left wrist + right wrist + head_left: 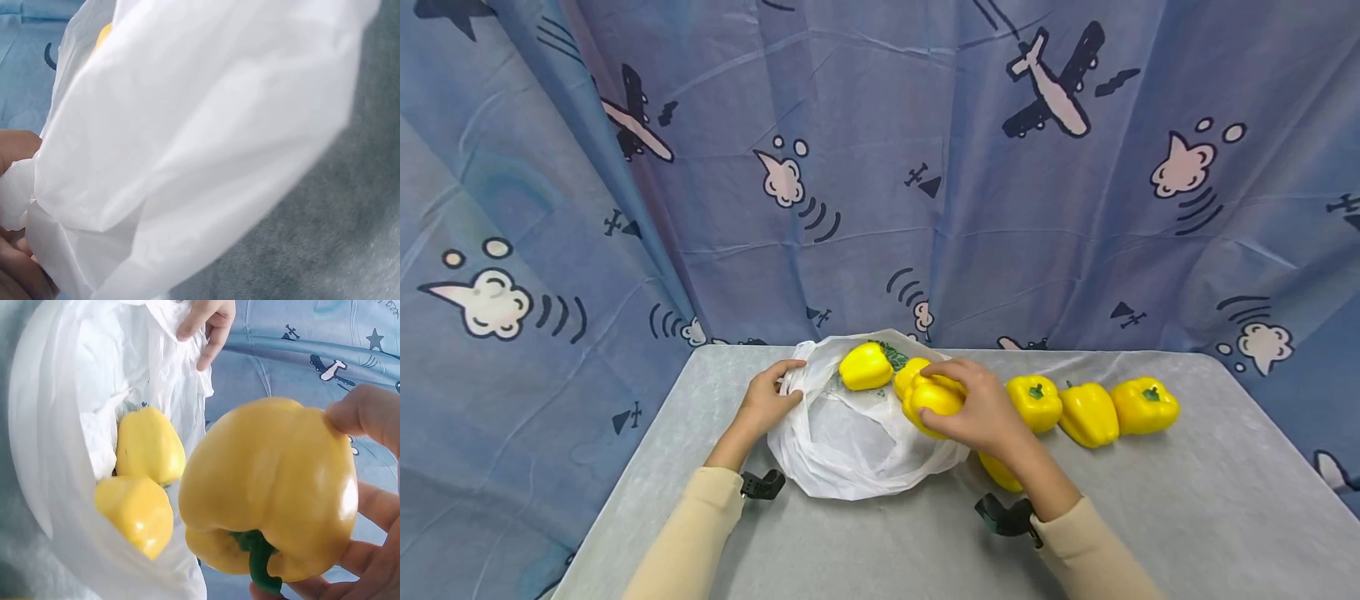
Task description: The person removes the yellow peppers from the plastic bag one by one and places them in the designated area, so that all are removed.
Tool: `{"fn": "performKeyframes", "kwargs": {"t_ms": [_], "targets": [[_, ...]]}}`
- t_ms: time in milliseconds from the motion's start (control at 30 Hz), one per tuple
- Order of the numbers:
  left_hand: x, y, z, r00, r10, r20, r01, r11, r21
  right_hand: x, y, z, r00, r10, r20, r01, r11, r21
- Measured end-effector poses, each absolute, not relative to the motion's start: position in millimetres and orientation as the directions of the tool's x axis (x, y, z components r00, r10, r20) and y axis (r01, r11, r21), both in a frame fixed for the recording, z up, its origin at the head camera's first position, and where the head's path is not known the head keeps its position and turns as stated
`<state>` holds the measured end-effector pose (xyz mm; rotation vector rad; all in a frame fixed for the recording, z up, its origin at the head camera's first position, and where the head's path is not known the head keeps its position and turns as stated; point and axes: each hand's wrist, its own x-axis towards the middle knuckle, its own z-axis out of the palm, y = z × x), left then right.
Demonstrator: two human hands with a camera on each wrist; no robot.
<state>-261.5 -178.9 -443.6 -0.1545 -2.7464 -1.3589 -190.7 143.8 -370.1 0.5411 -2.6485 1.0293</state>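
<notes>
A white plastic bag (850,475) lies with its mouth spread on the table. Two yellow bell peppers are inside it, one (865,367) at the back and one (907,375) partly hidden in the head view. My left hand (767,400) pinches the left rim of the bag; in the left wrist view the white plastic (187,137) covers most of the picture. My right hand (985,408) grips another yellow bell pepper (269,487) over the bag's right side. Its green stem points downward in the right wrist view.
To the right stand three yellow bell peppers: one (1034,403), a tilted one (1088,415) and one (1146,406) farthest right. Another pepper (1000,473) is partly hidden below my right wrist. Behind the grey table (1225,500) hangs a blue curtain (865,208).
</notes>
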Motion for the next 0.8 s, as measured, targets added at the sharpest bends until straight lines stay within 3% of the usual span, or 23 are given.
{"fn": "performKeyframes", "kwargs": {"t_ms": [800], "targets": [[-261.8,-179.1,-446.7,-0.993,0.053,0.102,0.114,0.607,0.786,-163.8,200.5,-363.8,-0.908,-0.147,0.393,-0.360,0.754,-0.549]]}}
